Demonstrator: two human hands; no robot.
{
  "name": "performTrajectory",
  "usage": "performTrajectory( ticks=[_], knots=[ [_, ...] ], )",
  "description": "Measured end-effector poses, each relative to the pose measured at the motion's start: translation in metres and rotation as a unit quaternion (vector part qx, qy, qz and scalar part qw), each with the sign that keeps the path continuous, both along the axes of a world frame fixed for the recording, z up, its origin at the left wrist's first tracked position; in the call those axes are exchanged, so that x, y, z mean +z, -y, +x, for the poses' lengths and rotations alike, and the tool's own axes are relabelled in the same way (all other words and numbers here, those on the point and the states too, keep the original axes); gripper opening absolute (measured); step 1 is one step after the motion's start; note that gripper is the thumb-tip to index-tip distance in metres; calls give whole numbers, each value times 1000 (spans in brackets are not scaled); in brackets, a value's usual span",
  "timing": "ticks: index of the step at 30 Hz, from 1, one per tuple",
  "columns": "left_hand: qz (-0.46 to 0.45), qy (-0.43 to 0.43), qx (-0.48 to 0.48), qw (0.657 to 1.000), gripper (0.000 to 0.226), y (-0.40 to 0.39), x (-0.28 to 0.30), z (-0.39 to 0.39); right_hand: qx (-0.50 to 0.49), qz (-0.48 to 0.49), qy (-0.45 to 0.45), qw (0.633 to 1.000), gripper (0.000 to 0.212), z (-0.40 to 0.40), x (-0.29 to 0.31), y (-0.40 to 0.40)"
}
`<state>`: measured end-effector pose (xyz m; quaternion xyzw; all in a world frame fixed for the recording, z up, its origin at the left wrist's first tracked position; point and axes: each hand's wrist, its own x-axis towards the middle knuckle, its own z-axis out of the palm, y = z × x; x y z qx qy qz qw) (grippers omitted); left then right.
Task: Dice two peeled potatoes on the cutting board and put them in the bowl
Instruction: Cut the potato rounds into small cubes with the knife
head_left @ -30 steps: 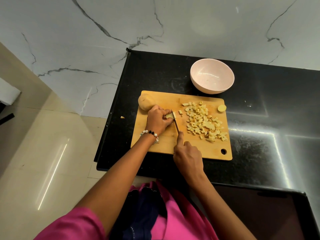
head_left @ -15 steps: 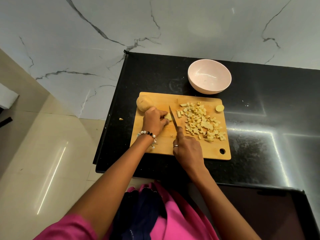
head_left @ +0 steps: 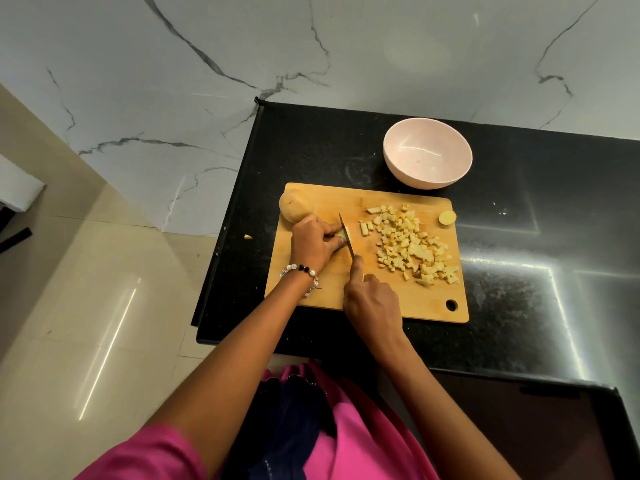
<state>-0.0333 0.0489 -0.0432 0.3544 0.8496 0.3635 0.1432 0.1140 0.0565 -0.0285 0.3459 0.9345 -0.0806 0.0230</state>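
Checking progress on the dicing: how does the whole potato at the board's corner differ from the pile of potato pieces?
The whole potato is one rounded, uncut lump; the pile of potato pieces is many small cubes. The potato sits at the far left corner of the cutting board, beside the left hand; the pile spreads over the board's right half. Both lie on the board, neither in the bowl.

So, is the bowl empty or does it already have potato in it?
Empty. The bowl shows only its bare pink inside; the diced pieces all lie on the board.
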Motion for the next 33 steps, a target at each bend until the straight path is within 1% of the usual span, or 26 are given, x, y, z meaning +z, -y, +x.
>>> performTrajectory(
  ticks=[3, 5, 8, 11, 14, 19, 24, 27, 33],
  knots=[
    [6, 6, 1, 1000, 36, 1, -1, -1, -11, 2, 21, 1000, 58, 9, -5, 9],
    [9, 9, -2, 1000, 36, 2, -1, -1, -28, 17, 4, 999, 58, 8, -5, 8],
    [17, 9, -2, 1000, 37, 3, -1, 0, -35, -26, -3, 999, 56, 3, -3, 0],
    [32, 11, -2, 999, 37, 5, -3, 1, -60, -22, -26, 998, 55, 7, -4, -6],
    [37, 9, 0, 999, 38, 6, -5, 2, -91, -40, -51, 994, 55, 14, -5, -10],
    [40, 11, -17, 999, 42, 8, -7, -1, -70, -61, -78, 993, 53, 7, 3, -5],
    [54, -13, -2, 998, 37, 9, -9, 2, -46, -73, -49, 995, 54, -3, 5, -2],
    [74, -11, 20, 997, 32, 9, -11, 3, -34, -58, -29, 997, 55, -2, 4, -2],
    [90, -4, 26, 996, 27, 7, -14, 2, -15, -21, 18, 999, 56, -18, 2, -5]
  ],
)
